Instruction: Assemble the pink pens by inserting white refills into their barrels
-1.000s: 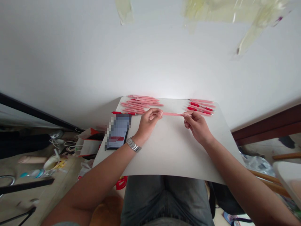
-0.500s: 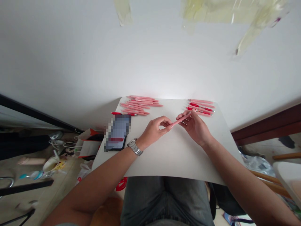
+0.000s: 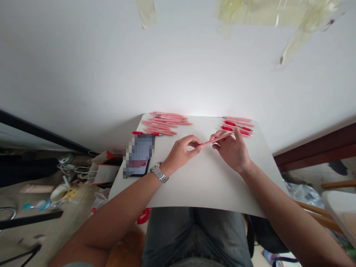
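A pink pen (image 3: 210, 141) is held between my two hands above the white table. My left hand (image 3: 185, 149), with a metal watch on its wrist, pinches the pen's lower left end between thumb and fingers. At the other end my right hand (image 3: 233, 149) grips it, fingers curled beneath and the thumb up by the tip. Behind my right hand lies a small group of pink and red pens (image 3: 237, 125). A larger pile of pink pens (image 3: 167, 120) lies at the back left, with a red pen (image 3: 137, 132) beside it.
A phone (image 3: 139, 154), its screen blurred out, lies on the left of the white table (image 3: 200, 185). The wall (image 3: 178, 66) stands right behind the table. On the floor at left are a bottle (image 3: 41, 205), a cup and bags. A chair (image 3: 340, 207) is at right.
The pen has turned slightly flatter. My right thumb has shifted outward towards the pen's far end, and my left hand has moved slightly up and left.
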Tool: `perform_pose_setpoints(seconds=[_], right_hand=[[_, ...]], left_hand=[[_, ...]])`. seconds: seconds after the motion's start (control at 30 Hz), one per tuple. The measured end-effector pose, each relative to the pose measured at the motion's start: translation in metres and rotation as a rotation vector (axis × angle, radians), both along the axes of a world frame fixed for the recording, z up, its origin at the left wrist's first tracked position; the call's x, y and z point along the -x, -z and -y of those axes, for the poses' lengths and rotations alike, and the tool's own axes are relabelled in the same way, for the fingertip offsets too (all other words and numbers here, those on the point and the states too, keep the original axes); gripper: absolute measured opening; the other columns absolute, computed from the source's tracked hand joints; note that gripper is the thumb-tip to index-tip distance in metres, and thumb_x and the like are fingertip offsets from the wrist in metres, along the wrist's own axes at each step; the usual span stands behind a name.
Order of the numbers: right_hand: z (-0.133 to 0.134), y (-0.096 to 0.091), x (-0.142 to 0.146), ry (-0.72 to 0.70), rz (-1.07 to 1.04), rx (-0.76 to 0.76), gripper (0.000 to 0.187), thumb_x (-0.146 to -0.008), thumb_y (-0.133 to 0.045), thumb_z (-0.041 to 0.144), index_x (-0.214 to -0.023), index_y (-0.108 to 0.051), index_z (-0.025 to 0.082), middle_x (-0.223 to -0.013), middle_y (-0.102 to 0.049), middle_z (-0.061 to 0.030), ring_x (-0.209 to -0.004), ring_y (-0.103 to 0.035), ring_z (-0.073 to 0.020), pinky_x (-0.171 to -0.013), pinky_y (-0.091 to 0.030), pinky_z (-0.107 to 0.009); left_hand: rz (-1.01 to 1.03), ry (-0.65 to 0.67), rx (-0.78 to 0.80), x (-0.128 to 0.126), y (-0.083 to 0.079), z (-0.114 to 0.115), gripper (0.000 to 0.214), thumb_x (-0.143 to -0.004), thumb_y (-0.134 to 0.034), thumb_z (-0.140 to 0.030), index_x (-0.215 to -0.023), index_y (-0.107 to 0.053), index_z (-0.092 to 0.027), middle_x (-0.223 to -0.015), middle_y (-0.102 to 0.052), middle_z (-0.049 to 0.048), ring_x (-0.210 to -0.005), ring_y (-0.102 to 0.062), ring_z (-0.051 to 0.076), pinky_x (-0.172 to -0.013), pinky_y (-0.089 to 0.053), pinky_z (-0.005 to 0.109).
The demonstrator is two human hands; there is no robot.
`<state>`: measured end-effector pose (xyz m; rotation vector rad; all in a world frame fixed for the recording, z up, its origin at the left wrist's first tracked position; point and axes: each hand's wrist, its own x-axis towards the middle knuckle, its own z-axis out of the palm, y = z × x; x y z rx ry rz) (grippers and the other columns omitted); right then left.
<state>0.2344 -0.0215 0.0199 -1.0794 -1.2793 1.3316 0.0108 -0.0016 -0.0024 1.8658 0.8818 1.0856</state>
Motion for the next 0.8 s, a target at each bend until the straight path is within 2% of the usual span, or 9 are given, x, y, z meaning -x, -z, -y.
perform_pose_setpoints(seconds=[0.13, 0.3, 0.43, 0.67, 0.8], right_hand=[[0.0013, -0.0019, 0.0005, -0.041, -0.062, 0.041, 0.076, -0.094, -0.017, 0.088, -0.096, -0.062, 0.027, -0.11, -0.075, -0.0135, -0.087, -0.068, -0.0284, -0.075, -0.056, -0.044], [-0.0002, -0.0001, 0.0018, -0.033, -0.07, 0.018, 0.08, -0.091, -0.022, 0.091, -0.094, -0.068, 0.025, -0.106, -0.075, -0.0147, -0.082, -0.068, -0.028, -0.075, -0.057, -0.045], [-0.0024, 0.001, 0.0018, -0.045, -0.156, 0.075, 0.08, -0.091, -0.024, 0.091, -0.091, -0.069, 0.024, -0.103, -0.075, -0.0142, -0.079, -0.065, -0.0266, -0.075, -0.056, -0.044], [-0.0042, 0.0056, 0.0002, -0.113, -0.371, 0.14, 0.057, -0.099, -0.044, 0.073, -0.089, -0.072, 0.024, -0.096, -0.073, -0.0081, -0.076, -0.063, -0.0212, -0.075, -0.055, -0.036], [-0.0054, 0.008, -0.0012, -0.144, -0.436, 0.159, 0.052, -0.101, -0.047, 0.066, -0.087, -0.074, 0.024, -0.092, -0.073, -0.0074, -0.074, -0.062, -0.0207, -0.072, -0.054, -0.035]], left_hand=[[-0.011, -0.015, 0.009, -0.0001, 0.0024, -0.0002, 0.014, -0.094, -0.071, -0.033, -0.099, -0.073, -0.021, -0.094, -0.076, 0.005, -0.088, -0.073, 0.018, -0.085, -0.06, 0.031], [0.017, 0.001, 0.044, -0.0004, 0.0025, 0.0003, 0.017, -0.094, -0.071, -0.037, -0.098, -0.074, -0.02, -0.095, -0.078, 0.0055, -0.088, -0.074, 0.018, -0.087, -0.061, 0.032], [0.003, 0.005, 0.042, -0.0001, 0.0024, 0.0002, 0.017, -0.094, -0.071, -0.037, -0.096, -0.075, -0.02, -0.094, -0.078, 0.0056, -0.086, -0.074, 0.018, -0.085, -0.061, 0.031], [-0.06, 0.025, 0.053, 0.0018, 0.0024, -0.0008, 0.018, -0.095, -0.07, -0.035, -0.098, -0.074, -0.018, -0.097, -0.078, 0.0051, -0.089, -0.074, 0.017, -0.089, -0.061, 0.029], [-0.07, 0.058, 0.089, 0.0025, 0.0027, -0.0019, 0.019, -0.095, -0.071, -0.036, -0.096, -0.073, -0.018, -0.096, -0.078, 0.0045, -0.089, -0.073, 0.016, -0.09, -0.06, 0.029]])
